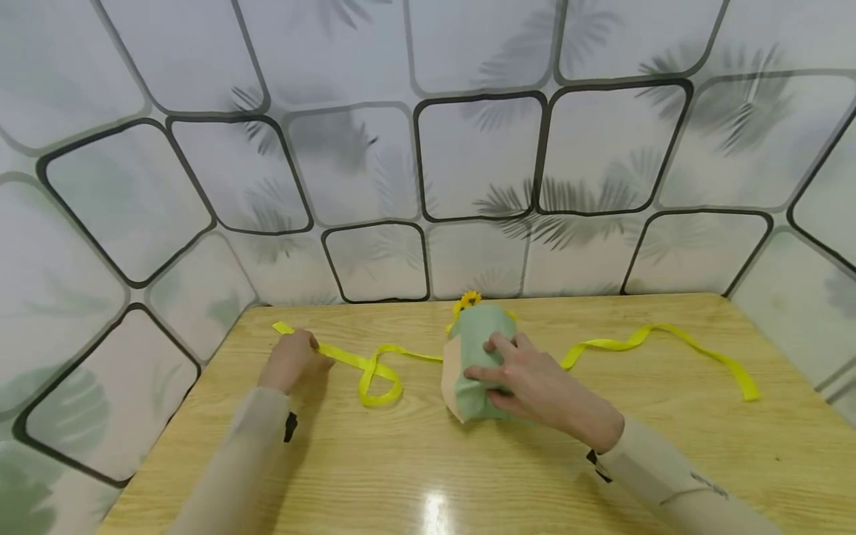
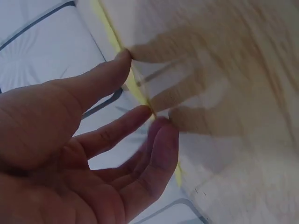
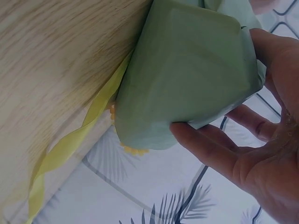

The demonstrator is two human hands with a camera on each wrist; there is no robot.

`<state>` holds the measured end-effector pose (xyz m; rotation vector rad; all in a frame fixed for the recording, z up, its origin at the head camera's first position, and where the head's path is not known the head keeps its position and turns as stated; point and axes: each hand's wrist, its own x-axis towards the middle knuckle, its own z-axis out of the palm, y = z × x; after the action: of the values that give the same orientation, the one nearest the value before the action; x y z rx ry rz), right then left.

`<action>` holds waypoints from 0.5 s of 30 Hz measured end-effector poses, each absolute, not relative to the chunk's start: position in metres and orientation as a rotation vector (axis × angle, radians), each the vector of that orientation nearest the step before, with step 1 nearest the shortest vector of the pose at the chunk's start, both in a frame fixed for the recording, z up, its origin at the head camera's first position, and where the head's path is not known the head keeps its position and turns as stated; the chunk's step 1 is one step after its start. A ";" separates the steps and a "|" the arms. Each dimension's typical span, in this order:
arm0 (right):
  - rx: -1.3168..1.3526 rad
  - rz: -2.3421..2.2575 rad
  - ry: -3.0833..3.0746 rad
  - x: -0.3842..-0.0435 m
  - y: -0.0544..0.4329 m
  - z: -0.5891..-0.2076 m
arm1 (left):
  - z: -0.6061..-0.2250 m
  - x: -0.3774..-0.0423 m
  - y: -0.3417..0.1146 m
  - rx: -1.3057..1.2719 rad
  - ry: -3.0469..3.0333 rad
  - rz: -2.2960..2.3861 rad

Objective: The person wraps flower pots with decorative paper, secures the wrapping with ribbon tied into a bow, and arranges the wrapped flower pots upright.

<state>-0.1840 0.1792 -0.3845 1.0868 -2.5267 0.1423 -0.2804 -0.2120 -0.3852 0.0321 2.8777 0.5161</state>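
A small bouquet in pale green wrapping paper (image 1: 478,371) with a beige flap lies on the table, yellow flowers (image 1: 471,299) showing at its far end. My right hand (image 1: 535,379) rests on the wrap with fingers spread; the right wrist view has its fingertips touching the green paper (image 3: 187,79). A yellow ribbon (image 1: 381,401) runs under the bouquet and out both ways, looped on the left. At the ribbon's left end, my left hand (image 1: 294,360) touches it; in the left wrist view the thumb and fingertips meet the ribbon (image 2: 110,30) at separate spots.
The ribbon's right part (image 1: 675,331) waves across the wooden table (image 1: 374,475) toward the right edge. Behind the table and at its sides stands a pale wall covering (image 1: 361,163) with dark outlines and leaf prints.
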 end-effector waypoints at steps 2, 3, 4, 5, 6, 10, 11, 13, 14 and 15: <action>1.092 0.149 -2.522 -0.184 0.179 -0.385 | -0.390 -0.281 -0.215 0.057 2.907 0.519; 1.095 0.153 -2.520 -0.184 0.179 -0.385 | -0.391 -0.283 -0.216 0.066 2.924 0.521; 1.095 0.155 -2.520 -0.183 0.179 -0.385 | -0.393 -0.285 -0.218 0.067 2.925 0.534; 1.095 0.155 -2.521 -0.183 0.179 -0.385 | -0.393 -0.287 -0.221 0.061 2.924 0.553; 1.094 0.154 -2.521 -0.183 0.178 -0.386 | -0.391 -0.288 -0.224 0.056 2.916 0.597; 1.085 0.172 -2.541 -0.183 0.176 -0.385 | -0.365 -0.287 -0.238 -0.065 2.822 0.889; 1.081 0.179 -2.548 -0.182 0.175 -0.385 | -0.354 -0.285 -0.241 -0.093 2.822 0.990; 1.069 0.190 -2.563 -0.182 0.175 -0.385 | -0.329 -0.280 -0.246 -0.212 2.822 1.262; 1.063 0.193 -2.569 -0.181 0.175 -0.384 | -0.316 -0.279 -0.247 -0.286 2.806 1.480; 1.057 0.194 -2.573 -0.181 0.175 -0.384 | -0.304 -0.277 -0.248 -0.347 2.780 1.722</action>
<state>-0.1811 0.1746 -0.3844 1.0565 -2.5733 0.1939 -0.2766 -0.2484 -0.3035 -0.3467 2.7804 1.7220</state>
